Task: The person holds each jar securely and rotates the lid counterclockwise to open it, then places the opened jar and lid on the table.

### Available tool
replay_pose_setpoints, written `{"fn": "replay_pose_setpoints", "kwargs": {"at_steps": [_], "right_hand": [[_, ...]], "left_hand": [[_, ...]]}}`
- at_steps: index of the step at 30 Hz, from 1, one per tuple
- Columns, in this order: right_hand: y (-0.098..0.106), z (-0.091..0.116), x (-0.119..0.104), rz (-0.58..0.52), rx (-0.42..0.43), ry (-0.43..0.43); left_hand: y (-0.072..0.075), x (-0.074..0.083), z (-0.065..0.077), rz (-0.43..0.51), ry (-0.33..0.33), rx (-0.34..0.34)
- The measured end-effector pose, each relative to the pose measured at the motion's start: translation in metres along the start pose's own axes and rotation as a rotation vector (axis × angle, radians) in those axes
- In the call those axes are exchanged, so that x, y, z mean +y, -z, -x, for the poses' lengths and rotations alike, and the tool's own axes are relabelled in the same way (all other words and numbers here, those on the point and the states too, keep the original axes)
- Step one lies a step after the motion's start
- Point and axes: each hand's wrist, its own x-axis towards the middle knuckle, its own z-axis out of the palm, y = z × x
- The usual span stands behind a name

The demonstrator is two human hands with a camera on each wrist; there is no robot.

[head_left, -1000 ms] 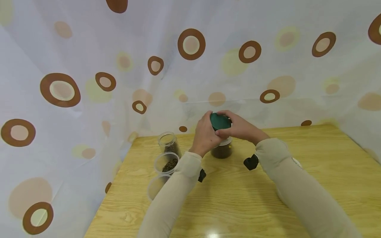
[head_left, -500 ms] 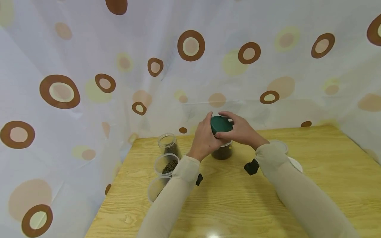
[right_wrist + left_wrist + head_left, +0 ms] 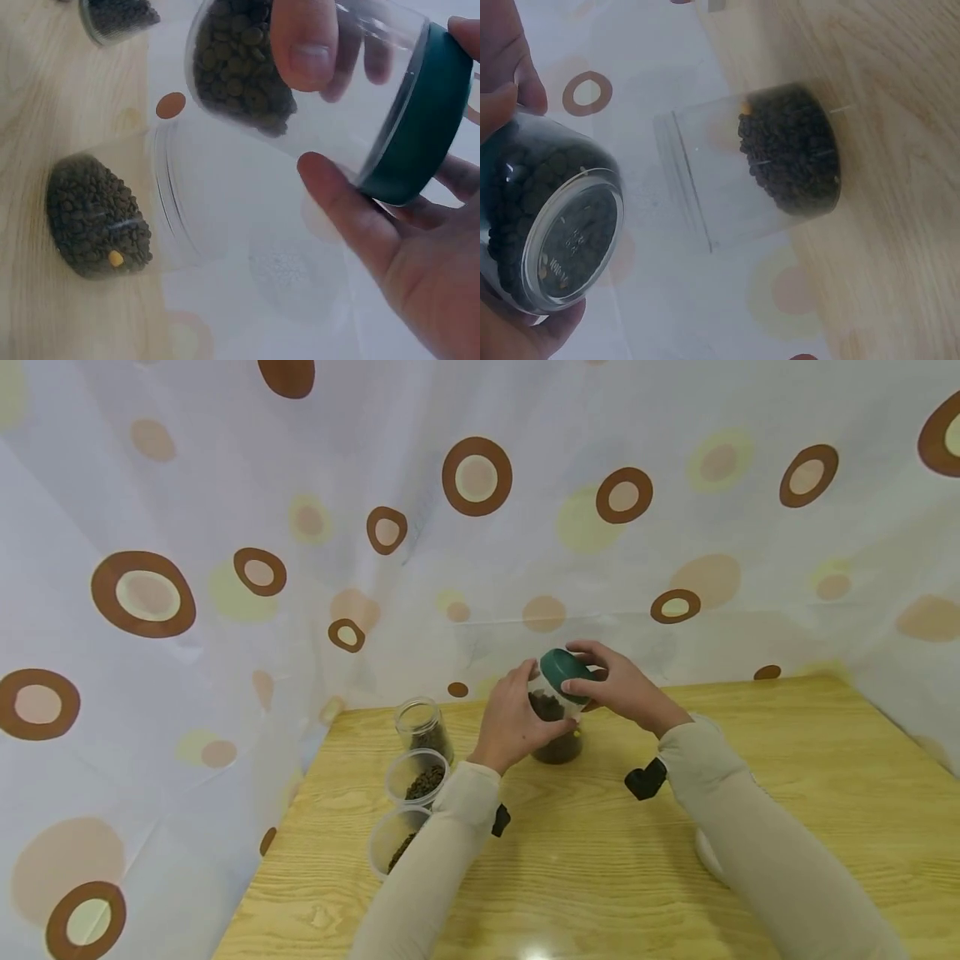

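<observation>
Jar (image 3: pixel 546 702) leans right lengthwise, lid (image 3: pixel 561 669) up — left hand (image 3: pixel 513 722) grips jar, right hand (image 3: pixel 624 687) lid

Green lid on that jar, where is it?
In the head view, the green lid is just right of centre, on the tilted jar that the left hand holds, with the right hand gripping the lid.

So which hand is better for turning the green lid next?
Probably the right: the right hand is curled around the green lid, while the left hand holds the tilted jar by its clear side.
</observation>
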Motion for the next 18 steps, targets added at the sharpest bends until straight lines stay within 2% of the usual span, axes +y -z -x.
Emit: {"fn": "replay_pose_setpoints", "kwargs": {"at_steps": [6,10,18], "right_hand": [[0.006,0.004,-0.005,0.122,-0.077,-0.041],[0.009,0.007,-0.012,0.220,-0.077,-0.099],[0.004,0.006,-0.022,0.355,-0.070,-0.225]], "left_hand": [[-0.003,0.000,0.006,-0.125,-0.038,0.069],[-0.003,0.002,0.006,-0.206,-0.091,0.094],[-0.006,0.002,0.009,-0.289,-0.152,0.124]]}}
